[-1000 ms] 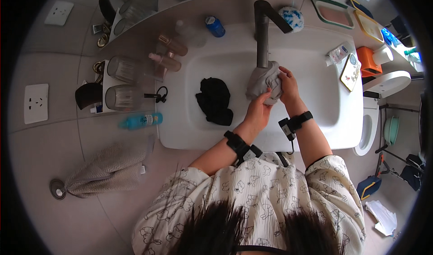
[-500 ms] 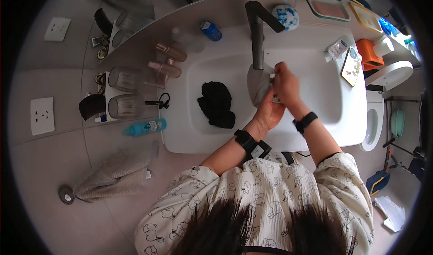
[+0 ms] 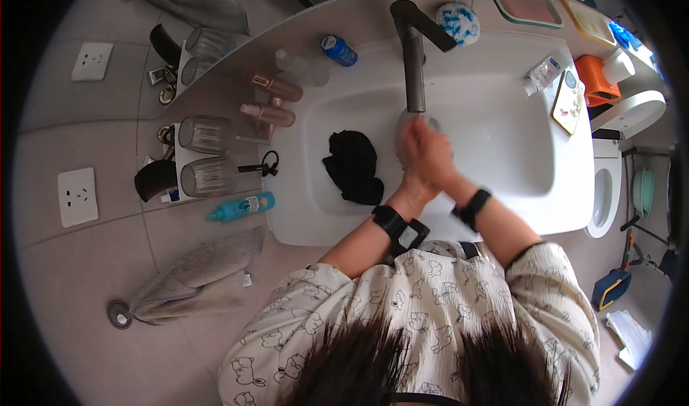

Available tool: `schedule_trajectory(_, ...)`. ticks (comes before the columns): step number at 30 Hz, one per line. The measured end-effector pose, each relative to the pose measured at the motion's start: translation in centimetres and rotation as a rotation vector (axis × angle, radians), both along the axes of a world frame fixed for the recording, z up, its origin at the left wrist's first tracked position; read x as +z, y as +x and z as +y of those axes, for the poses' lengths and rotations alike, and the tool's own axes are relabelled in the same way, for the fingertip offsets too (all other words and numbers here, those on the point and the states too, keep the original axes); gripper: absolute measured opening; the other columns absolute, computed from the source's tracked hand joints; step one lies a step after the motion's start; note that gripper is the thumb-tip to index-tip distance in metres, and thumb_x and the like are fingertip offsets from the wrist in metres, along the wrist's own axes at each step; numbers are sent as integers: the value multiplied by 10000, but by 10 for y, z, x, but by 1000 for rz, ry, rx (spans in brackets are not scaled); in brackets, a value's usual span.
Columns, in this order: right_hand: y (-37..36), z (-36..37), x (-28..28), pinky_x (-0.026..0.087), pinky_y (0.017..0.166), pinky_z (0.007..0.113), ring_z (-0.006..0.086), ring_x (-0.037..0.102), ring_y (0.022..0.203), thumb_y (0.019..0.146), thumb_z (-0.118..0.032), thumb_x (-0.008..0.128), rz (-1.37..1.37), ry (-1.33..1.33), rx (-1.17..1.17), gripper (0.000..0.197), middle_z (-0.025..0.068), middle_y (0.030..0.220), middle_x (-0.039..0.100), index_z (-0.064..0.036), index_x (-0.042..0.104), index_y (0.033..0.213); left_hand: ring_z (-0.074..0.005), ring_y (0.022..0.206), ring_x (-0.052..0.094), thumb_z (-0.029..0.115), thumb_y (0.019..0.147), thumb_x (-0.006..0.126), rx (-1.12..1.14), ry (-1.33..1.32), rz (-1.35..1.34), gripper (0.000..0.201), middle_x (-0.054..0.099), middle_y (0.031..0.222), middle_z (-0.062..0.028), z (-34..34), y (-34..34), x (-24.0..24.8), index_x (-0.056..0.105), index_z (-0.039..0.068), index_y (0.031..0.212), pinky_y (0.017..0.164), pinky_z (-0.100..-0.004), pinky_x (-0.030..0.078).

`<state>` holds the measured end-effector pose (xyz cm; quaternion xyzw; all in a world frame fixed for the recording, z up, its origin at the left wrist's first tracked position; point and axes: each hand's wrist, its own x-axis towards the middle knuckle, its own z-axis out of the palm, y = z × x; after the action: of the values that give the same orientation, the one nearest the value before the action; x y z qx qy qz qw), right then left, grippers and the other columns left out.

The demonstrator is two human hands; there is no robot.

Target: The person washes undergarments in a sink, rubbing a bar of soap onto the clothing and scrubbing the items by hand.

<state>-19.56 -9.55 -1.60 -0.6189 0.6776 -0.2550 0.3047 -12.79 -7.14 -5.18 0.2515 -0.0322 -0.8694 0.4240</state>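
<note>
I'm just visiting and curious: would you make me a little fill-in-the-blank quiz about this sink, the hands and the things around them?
1. Below the dark faucet, the left hand and the blurred right hand are on a bunched cloth coloured pale ____.
2. In the sink, the crumpled black cloth lies to the ____ of the hands.
3. The fluffy ball hanging near the faucet is white and ____.
4. Not counting reflections, the clear glasses number ____.

Missing words: grey; left; blue; two.

A grey cloth, mostly hidden, is just below the tap.
</note>
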Motion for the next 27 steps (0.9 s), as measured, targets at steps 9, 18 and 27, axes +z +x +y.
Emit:
schedule_trajectory(9, 22, 6, 5, 447, 607, 406, 340, 587, 703, 792, -152, 532, -254, -150, -123, 226, 175, 761, 588, -84, 503, 1005, -266, 1136, 420, 401, 897, 392, -54, -95, -70, 503, 418, 1227, -112, 2, 7, 16, 344, 42, 1246, 969, -348, 347)
schedule_trajectory(18, 15, 41, 9, 250, 1029, 406, 351, 341, 1226, 694, -51, 450, -264, -408, 90, 464, 201, 1256, 431, -27, 492, 1155, -154, 1084, 471, 380, 912, 357, 18, 76, 130, 391, 485, 1181, 10, -12, 30, 18, 407, 166, 1235, 909, -298, 393)
schedule_trajectory(27, 12, 31, -34, 112, 1005, 584, 483, 170, 1259, 806, -209, 491, -439, -147, -15, 397, 344, 1284, 298, -25, 458, 1156, -175, 1106, 441, 339, 906, 393, 45, -221, -23, 380, 478, 1179, -33, -14, 30, -11, 431, 113, 1210, 966, -334, 327)
